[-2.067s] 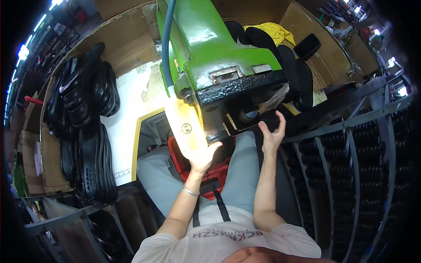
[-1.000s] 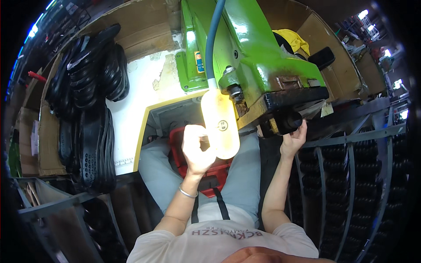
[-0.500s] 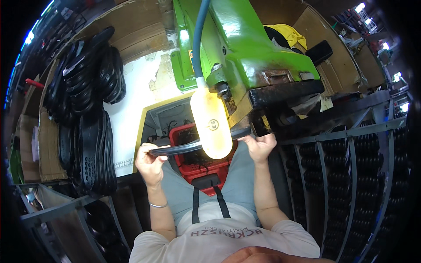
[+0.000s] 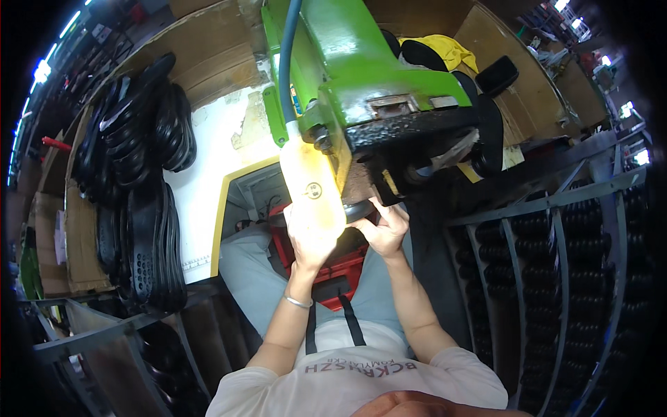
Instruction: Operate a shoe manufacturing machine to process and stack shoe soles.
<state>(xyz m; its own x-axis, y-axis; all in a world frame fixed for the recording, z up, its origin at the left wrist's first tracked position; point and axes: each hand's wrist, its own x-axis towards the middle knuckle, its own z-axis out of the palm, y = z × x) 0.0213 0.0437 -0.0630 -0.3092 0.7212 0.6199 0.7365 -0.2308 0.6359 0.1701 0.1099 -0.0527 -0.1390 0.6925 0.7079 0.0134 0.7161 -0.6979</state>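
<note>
Below the work head of a green machine [image 4: 396,90], I hold a black shoe sole [image 4: 358,211] edge-on with both hands. My right hand [image 4: 386,229] is closed on its right part, thumb and fingers pinching close under the machine's head. My left hand [image 4: 309,243] is closed at the sole's left part; a glowing yellow lamp [image 4: 313,191] hides most of its fingers. The lamp also covers the middle of the sole. A red bin [image 4: 280,251] sits below my hands, between my knees.
Stacks of black shoe soles [image 4: 142,236] stand on the white tabletop [image 4: 212,149] at left, beside cardboard [image 4: 212,59]. More soles [image 4: 490,132] and yellow cloth [image 4: 448,50] lie right of the machine. Metal racks [image 4: 549,205] with black soles flank me.
My left hand has moved right and up, behind the lamp. My right hand has shifted left with the sole, nearer the machine's head. The view has shifted slightly.
</note>
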